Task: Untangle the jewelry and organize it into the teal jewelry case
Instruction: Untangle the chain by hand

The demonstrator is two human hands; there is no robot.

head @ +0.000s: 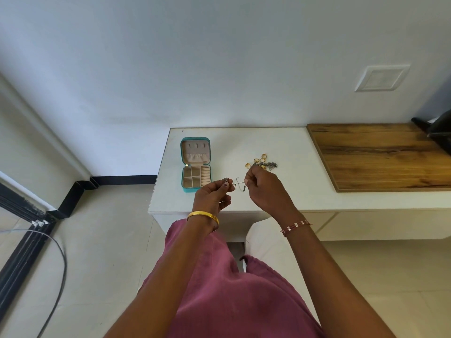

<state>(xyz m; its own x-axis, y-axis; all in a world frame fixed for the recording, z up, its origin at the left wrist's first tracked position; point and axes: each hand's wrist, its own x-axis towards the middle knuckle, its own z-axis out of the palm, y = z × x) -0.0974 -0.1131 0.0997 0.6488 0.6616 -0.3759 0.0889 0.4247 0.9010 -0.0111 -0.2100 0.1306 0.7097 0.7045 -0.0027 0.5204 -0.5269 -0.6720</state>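
A thin silver chain (238, 183) stretches between my two hands above the white table (280, 196). My left hand (212, 195) pinches its left end, where a small pendant shows above my fingertips. My right hand (264, 189) pinches the other end. The teal jewelry case (196, 164) lies open to the left, with its beige compartments showing and nothing visible in them. Behind my right hand lies a pile of jewelry (264, 163): several gold rings and tangled grey chains.
A wooden board (380, 154) covers the table's right part, with a dark object (439, 132) at its far right. The wall stands close behind the table. A cable (57, 276) curves over the tiled floor at left.
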